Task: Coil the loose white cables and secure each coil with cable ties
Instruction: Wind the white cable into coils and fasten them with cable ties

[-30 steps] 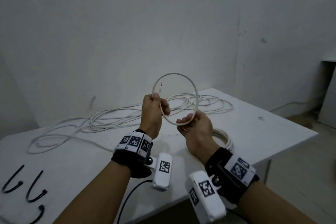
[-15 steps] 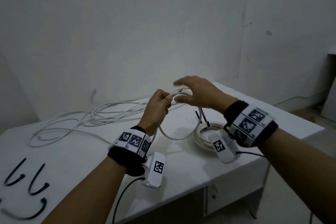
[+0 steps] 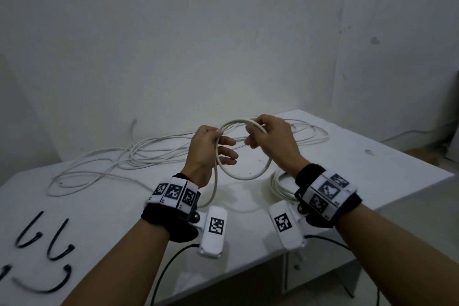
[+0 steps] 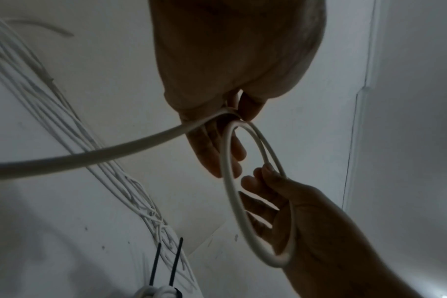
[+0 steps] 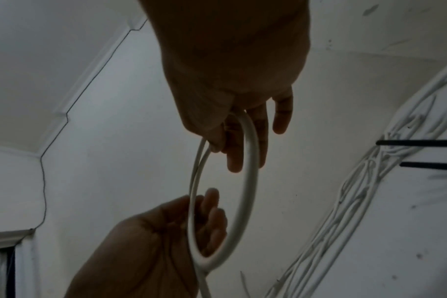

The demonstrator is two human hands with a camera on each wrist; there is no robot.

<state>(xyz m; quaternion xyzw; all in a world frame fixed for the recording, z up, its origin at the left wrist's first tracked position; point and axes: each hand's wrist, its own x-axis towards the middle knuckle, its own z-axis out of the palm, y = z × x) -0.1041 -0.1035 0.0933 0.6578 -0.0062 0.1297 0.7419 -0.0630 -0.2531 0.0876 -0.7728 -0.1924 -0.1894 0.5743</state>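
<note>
I hold a small loop of white cable (image 3: 250,177) above the table between both hands. My left hand (image 3: 219,133) pinches the loop's left side with thumb and forefinger, the other fingers spread. My right hand (image 3: 253,129) pinches the loop's top. Two turns lie side by side in the loop (image 4: 230,191), which also shows in the right wrist view (image 5: 248,181). The cable's tail (image 3: 214,189) drops from my left hand to the table. Loose white cables (image 3: 149,156) sprawl across the back of the table. Black cable ties (image 3: 58,243) lie at the near left.
A wound white coil (image 3: 279,186) lies on the white table (image 3: 372,169), partly hidden behind my right wrist; black ties (image 4: 166,262) stick up from it. The table's right edge drops to the floor. A wall stands close behind.
My right hand left the bottom of the loop, swung over the top and now pinches the cable there. The loop has gained a second turn. My left hand kept its hold.
</note>
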